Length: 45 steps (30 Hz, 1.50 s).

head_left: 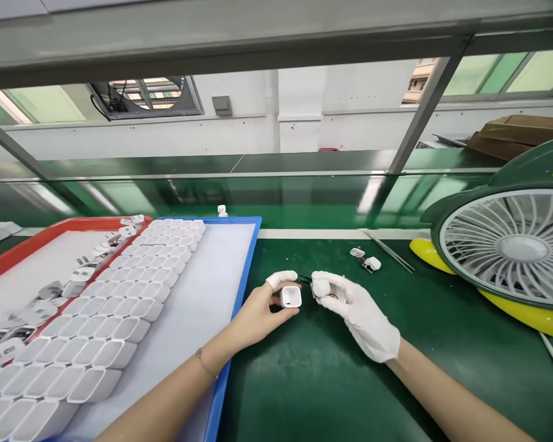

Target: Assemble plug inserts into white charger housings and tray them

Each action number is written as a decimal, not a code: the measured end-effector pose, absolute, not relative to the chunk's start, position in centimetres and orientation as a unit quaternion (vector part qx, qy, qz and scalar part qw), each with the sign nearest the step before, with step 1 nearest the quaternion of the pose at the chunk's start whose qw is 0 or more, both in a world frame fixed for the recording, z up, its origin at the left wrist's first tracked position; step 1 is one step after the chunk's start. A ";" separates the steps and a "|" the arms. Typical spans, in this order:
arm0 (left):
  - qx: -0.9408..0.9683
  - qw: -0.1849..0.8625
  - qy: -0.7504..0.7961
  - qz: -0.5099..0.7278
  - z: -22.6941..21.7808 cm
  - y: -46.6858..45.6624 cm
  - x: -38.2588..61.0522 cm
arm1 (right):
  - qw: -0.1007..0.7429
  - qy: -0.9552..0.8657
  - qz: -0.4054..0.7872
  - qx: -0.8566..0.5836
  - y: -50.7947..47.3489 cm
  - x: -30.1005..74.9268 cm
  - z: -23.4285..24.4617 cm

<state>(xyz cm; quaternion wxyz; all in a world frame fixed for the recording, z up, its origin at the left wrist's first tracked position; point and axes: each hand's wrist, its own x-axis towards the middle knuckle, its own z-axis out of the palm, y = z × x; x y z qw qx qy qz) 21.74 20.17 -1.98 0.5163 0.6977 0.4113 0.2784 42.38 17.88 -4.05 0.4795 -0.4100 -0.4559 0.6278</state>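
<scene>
My left hand (261, 311), bare apart from a white finger cot, pinches a small white charger shell (290, 297) with its open end facing me. My right hand (356, 309), in a white glove, is closed on a small white part (321, 286) with thin dark and red wires beside it. The two hands are close together above the green mat (332, 374). A blue tray (246, 264) to my left holds several rows of empty white shells (120, 313).
A red tray (37, 236) at far left holds several white parts with metal prongs. Two small white pieces (366, 259) lie on the mat behind my hands. A green and yellow fan (511, 252) stands at the right. A conveyor belt (304, 196) runs behind.
</scene>
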 end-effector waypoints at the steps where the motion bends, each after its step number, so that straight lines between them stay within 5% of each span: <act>1: 0.696 0.514 0.418 0.278 -2.0 20.2 21.7 | 0.475 -0.468 0.618 -0.415 17.8 42.4 -4.0; 16: 0.519 0.685 0.408 0.308 -1.9 21.0 21.1 | 0.505 -0.534 0.486 -0.472 17.5 41.8 -4.8; 27: 0.829 0.306 0.401 0.240 -2.0 19.2 21.8 | 0.474 -0.738 0.156 -0.453 16.3 41.7 -4.9; 45: 0.877 0.193 0.401 0.183 -2.2 18.5 22.0 | 0.405 -0.799 0.135 -0.424 16.1 41.3 -5.0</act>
